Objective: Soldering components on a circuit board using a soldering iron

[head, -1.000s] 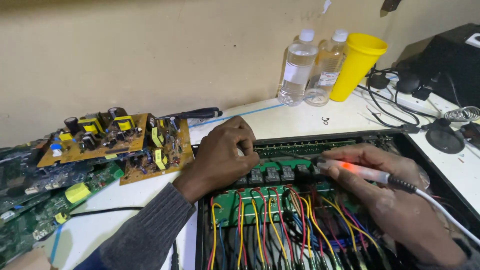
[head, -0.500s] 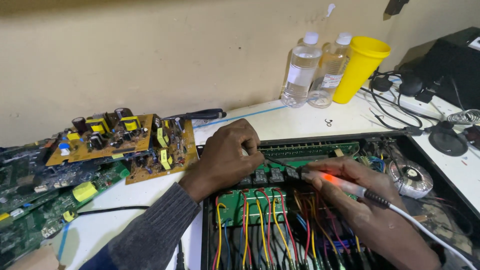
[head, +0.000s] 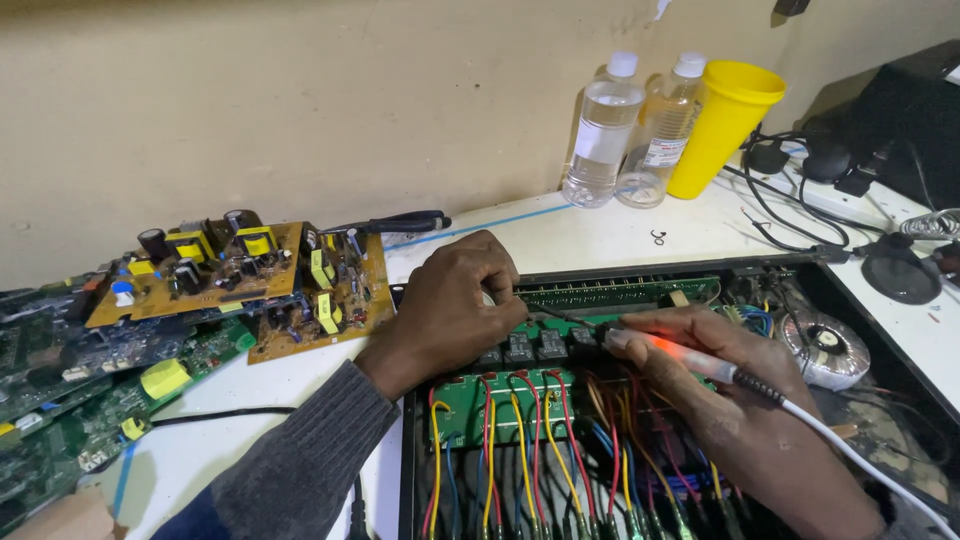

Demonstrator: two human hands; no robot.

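The right hand [head: 745, 400] grips a soldering iron [head: 680, 355] at the green board [head: 500, 405] while the curled left hand [head: 455, 300] pinches solder wire [head: 560, 313], mid-joint.

The left hand [head: 455, 305] lies over the near end of the row of small black relay blocks [head: 535, 347], hiding whatever its fingertips press. The tip of the orange-glowing soldering iron [head: 680, 358] is too small to tell whether it touches the green circuit board [head: 505, 405]. The right hand [head: 735, 400] covers the bundle of red, yellow and blue wires [head: 560, 450] beneath it, and its wrist runs off the lower edge. The stack of green circuit boards [head: 70, 400] on the worktop [head: 560, 230] is cut off at the left edge. The black box [head: 920, 120] at far right is cropped too.
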